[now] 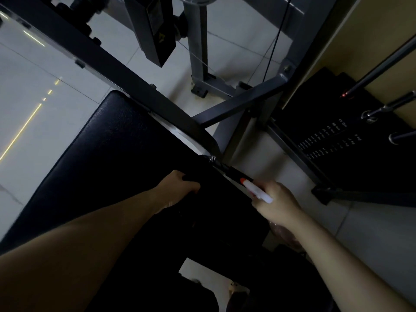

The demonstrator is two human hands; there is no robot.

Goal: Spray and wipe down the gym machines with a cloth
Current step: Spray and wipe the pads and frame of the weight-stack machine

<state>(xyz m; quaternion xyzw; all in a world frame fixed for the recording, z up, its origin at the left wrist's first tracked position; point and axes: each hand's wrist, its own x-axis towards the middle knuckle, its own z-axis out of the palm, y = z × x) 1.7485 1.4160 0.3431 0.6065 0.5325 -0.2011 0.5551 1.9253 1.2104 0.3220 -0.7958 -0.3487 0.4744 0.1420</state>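
Tiled gym floor (33,131) | left hand (177,188) clutches probable dark cloth (191,178) on seat pad (108,149), centre | right hand (279,203), 4 o'clock, grips spray bottle (256,189) aimed at pad | step likely spraying; next: squeeze, wipe.

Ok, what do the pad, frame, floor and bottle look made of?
Pad: black vinyl or leatherette, judging by fine grain and soft sheen.
Frame: dark painted metal, square tubes with bolts.
Floor: glossy pale tile, with grout lines and reflections.
Bottle: likely plastic, white head, orange tip.
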